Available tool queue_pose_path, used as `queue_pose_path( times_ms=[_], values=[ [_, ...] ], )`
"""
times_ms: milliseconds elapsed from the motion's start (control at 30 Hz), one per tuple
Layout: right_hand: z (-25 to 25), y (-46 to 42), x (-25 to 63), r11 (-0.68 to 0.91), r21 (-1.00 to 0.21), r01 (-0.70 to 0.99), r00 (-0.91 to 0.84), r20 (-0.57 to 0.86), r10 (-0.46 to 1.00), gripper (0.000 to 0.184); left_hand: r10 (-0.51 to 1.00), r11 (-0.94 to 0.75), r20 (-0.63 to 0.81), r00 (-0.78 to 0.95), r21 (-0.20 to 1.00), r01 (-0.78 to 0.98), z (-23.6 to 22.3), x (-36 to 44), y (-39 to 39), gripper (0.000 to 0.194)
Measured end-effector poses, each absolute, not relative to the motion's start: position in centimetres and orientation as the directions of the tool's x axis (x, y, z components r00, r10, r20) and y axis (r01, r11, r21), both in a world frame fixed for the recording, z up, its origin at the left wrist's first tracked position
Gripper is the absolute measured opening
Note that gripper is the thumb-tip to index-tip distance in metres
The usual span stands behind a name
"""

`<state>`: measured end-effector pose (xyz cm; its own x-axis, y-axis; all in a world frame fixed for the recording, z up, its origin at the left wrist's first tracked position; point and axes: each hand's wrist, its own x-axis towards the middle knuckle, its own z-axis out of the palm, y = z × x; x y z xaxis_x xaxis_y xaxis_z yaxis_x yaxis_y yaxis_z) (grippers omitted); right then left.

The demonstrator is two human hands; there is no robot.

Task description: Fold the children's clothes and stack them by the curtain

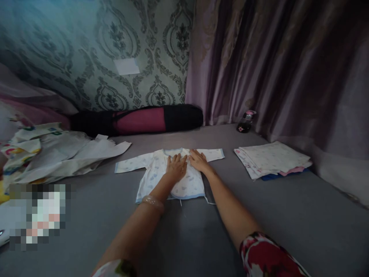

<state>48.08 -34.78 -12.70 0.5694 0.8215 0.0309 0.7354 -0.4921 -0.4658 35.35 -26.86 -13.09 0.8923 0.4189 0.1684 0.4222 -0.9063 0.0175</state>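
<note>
A small white baby shirt (152,179) with blue trim and a faint print lies spread flat on the grey bed sheet (190,238), sleeves out to both sides. Thin ties trail from its lower hem. My left hand (176,168) rests palm down on the upper middle of the shirt, fingers stretched out. Just right of it, my right hand (198,160) lies flat near the shoulder and collar, its fingers extended too. Neither hand grips the cloth. Under my palms, part of the shirt front is hidden.
Folded clothes (273,159) are stacked at the right. Loose clothes (72,154) lie heaped on the left, with a pixelated patch in front of them. A black and pink rolled bundle (141,120) runs along the wall. A dark bottle (245,122) stands by the curtain (225,57).
</note>
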Motion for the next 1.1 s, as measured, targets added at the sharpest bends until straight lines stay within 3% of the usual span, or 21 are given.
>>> queue_pose_path(
  times_ms=[167,367,600,867,1100],
  values=[
    [-12.0,-35.8,50.5,-0.546,-0.585,0.6,0.73,0.121,0.672,0.043,0.439,-0.893,0.174,0.882,-0.022,0.449,-12.2,36.7,-27.3,0.05],
    [-11.4,-37.9,52.8,-0.72,-0.545,0.428,0.897,0.16,0.412,0.038,0.47,-0.873,0.179,0.864,-0.052,0.485,-11.9,38.4,-27.7,0.051],
    [-11.2,-39.9,53.8,-0.832,-0.514,0.211,0.976,0.157,0.151,0.036,0.488,-0.867,0.189,0.852,-0.011,0.498,-11.6,39.2,-27.6,0.052],
    [-11.5,-40.3,53.9,-0.899,-0.411,0.15,0.984,0.153,0.095,0.037,0.268,-0.963,0.237,0.934,0.059,0.261,-13.7,40.5,-26.6,0.042],
    [-11.6,-40.6,54.6,-0.865,-0.483,0.137,0.99,0.1,0.101,0.031,0.315,-0.943,0.213,0.925,0.177,0.28,-14.4,40.3,-26.5,0.05]
  ],
)
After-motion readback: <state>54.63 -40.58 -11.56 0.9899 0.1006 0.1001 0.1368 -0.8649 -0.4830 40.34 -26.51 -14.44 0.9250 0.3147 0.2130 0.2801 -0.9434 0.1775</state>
